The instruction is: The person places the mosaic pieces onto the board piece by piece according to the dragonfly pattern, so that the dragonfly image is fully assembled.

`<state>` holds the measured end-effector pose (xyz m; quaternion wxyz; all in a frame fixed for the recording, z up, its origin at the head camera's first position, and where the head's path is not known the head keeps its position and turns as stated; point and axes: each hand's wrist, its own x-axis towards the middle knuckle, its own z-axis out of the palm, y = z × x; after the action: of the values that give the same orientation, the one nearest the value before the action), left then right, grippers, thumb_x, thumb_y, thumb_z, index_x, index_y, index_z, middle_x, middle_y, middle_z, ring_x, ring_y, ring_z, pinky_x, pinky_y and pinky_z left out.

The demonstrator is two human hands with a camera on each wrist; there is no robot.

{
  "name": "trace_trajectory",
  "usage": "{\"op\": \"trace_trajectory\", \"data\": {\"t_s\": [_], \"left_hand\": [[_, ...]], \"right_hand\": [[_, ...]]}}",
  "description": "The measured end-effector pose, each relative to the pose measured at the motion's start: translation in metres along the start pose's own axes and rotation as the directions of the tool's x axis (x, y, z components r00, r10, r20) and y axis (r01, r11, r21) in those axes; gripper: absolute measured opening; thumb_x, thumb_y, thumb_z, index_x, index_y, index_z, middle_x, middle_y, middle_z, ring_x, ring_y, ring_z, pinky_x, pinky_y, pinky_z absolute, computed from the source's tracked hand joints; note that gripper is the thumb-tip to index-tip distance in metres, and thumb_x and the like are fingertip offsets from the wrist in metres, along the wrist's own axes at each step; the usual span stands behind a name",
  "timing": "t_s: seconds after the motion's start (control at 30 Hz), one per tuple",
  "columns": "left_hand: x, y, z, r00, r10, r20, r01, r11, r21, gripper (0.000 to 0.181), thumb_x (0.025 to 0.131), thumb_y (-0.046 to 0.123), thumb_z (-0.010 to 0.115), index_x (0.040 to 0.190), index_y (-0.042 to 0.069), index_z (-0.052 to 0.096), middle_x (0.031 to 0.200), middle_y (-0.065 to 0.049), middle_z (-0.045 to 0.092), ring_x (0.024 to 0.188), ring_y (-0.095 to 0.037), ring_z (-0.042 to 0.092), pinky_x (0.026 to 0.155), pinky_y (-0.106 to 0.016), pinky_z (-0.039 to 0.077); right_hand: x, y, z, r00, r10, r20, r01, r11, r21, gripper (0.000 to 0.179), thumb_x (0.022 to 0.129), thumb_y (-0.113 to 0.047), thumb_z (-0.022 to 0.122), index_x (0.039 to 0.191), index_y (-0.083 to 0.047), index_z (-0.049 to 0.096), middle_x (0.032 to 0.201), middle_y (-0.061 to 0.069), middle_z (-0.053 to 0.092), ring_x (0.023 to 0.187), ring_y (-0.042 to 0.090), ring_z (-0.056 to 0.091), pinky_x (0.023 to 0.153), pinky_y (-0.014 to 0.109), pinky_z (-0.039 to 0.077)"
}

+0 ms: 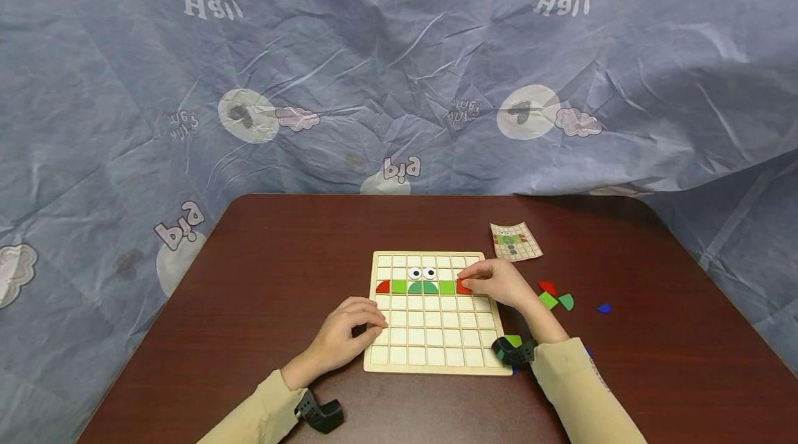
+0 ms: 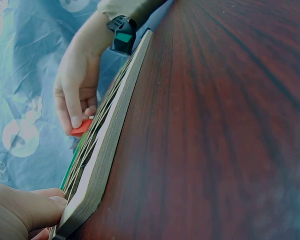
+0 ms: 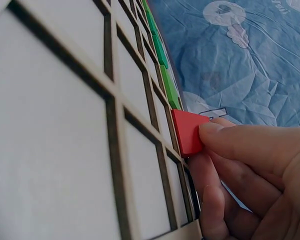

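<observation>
A pale wooden grid board point(image 1: 416, 337) lies on the table with a row of coloured tiles in it. My right hand point(image 1: 499, 282) pinches a red tile point(image 3: 189, 132) between thumb and fingers at the right end of that row, tilted against the grid in the right wrist view. Beside it sits a light green square point(image 1: 446, 287). Two dark green quarter rounds point(image 1: 422, 288), another light green square point(image 1: 399, 287) and a red quarter round point(image 1: 383, 287) continue leftward. Two eye tiles point(image 1: 422, 273) sit above the middle. My left hand point(image 1: 346, 333) rests its fingertips on the board's left edge.
A small picture card point(image 1: 516, 242) lies beyond the board at the right. Loose pieces lie right of the board: a red one point(image 1: 547, 287), a light green square point(image 1: 548, 300), a dark green piece point(image 1: 566, 301) and a blue one point(image 1: 604, 308). Another green piece point(image 1: 513, 340) shows near my right wrist.
</observation>
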<state>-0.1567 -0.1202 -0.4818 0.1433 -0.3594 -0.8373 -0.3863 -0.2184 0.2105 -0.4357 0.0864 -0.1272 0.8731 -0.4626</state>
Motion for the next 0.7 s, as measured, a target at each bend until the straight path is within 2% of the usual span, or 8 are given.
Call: {"op": "trace_trajectory", "data": {"t_s": [0.2,0.43,0.6,0.7], "left_hand": [[0.0004,0.0011,-0.0010,1.000,0.001,0.002,-0.001,1.000,0.004,0.008,0.085,0.013,0.069,0.091,0.017,0.073,0.100,0.006,0.066,0.109,-0.018,0.053,0.092,-0.033,0.046],[0.0005,0.0020,-0.0016,1.000,-0.008,0.007,0.008,1.000,0.002,0.008,0.085,0.013,0.069,0.091,0.017,0.073,0.100,0.006,0.066,0.110,-0.019,0.053,0.092,-0.034,0.046],[0.0005,0.0021,-0.0017,1.000,-0.007,0.009,0.007,1.000,-0.001,0.009,0.085,0.013,0.069,0.091,0.017,0.073,0.101,0.005,0.066,0.110,-0.019,0.053,0.093,-0.034,0.046],[0.0004,0.0015,-0.0012,1.000,-0.002,0.007,0.002,1.000,0.001,0.009,0.085,0.012,0.069,0.091,0.017,0.073,0.100,0.005,0.066,0.110,-0.019,0.054,0.092,-0.034,0.046]], "right_hand": [[0.0004,0.0000,0.0008,1.000,0.016,-0.015,-0.016,1.000,-0.026,0.016,0.084,-0.015,0.071,0.098,-0.009,0.074,0.090,0.004,0.070,0.073,0.016,0.065,0.064,0.032,0.054],[0.0008,-0.0011,0.0027,0.999,-0.022,-0.023,0.019,0.990,-0.139,0.010,0.083,-0.014,0.071,0.092,-0.011,0.076,0.091,0.002,0.070,0.082,0.017,0.060,0.063,0.029,0.050],[0.0006,-0.0012,0.0027,1.000,-0.018,-0.023,0.015,0.991,-0.130,0.011,0.083,-0.014,0.072,0.093,-0.009,0.075,0.090,0.002,0.070,0.079,0.015,0.060,0.061,0.027,0.050],[-0.0003,-0.0018,0.0009,1.000,-0.026,-0.009,0.025,0.996,-0.087,0.015,0.083,-0.012,0.071,0.097,-0.006,0.073,0.090,0.004,0.070,0.076,0.015,0.062,0.063,0.028,0.052]]}}
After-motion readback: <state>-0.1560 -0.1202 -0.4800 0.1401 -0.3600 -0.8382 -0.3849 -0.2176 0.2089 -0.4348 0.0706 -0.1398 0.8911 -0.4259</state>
